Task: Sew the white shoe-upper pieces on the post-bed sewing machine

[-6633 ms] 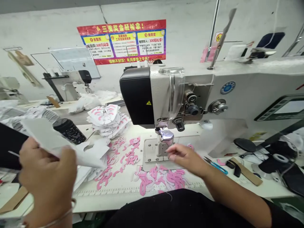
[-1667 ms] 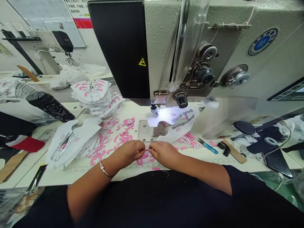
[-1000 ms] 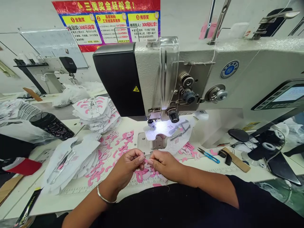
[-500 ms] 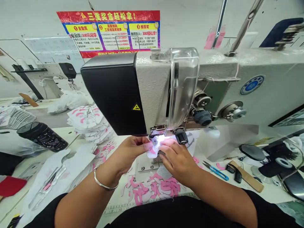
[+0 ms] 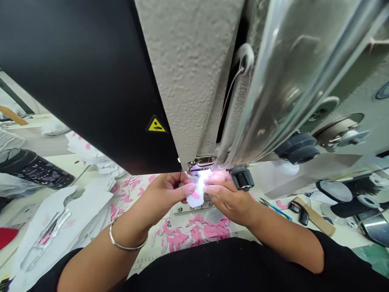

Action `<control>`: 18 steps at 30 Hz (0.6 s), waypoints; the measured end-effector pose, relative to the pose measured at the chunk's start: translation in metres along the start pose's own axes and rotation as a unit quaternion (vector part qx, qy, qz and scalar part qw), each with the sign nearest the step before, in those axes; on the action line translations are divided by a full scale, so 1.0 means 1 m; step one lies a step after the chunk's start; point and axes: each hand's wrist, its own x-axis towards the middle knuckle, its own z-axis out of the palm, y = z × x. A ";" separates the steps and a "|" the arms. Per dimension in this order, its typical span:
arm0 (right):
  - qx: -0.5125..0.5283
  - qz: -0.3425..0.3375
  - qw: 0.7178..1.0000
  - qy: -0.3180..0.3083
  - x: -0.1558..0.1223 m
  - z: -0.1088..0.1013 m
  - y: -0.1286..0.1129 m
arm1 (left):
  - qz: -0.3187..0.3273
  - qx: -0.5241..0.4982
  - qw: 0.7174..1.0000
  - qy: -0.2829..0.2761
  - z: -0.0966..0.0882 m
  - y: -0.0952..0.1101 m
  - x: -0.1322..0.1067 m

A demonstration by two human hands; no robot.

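My left hand [image 5: 168, 192] and my right hand [image 5: 226, 196] meet under the head of a sewing machine [image 5: 194, 81], right below its lit needle area. Both pinch a small white mesh piece [image 5: 196, 196] with a pink patch on it, fingers closed on its edges. The needle itself is hidden by the machine head and the glare. A silver bangle sits on my left wrist.
Loose pink cut-outs [image 5: 197, 231] lie on the table in front of me. A stack of white pieces [image 5: 57, 227] lies at the left, a dark bottle [image 5: 36, 170] beyond it. Blue-handled snips [image 5: 275, 207] and black parts lie at the right.
My head has dropped much closer to the machine, which now fills the upper view. Both hands stay at the needle area, holding the white piece with the pink patch.
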 end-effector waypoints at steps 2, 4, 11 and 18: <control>-0.010 -0.007 1.000 0.001 0.000 -0.001 -0.001 | 0.004 0.015 1.000 0.014 0.001 -0.002 0.000; -0.021 -0.006 1.000 -0.001 -0.001 -0.001 -0.002 | 0.007 0.032 0.999 0.026 0.001 -0.002 0.001; -0.064 -0.013 0.998 -0.013 -0.008 0.002 -0.009 | 0.017 0.067 0.997 0.025 0.001 -0.003 0.001; -0.042 -0.041 0.998 0.029 -0.007 0.010 -0.009 | 0.002 0.045 0.999 0.029 0.004 -0.005 -0.001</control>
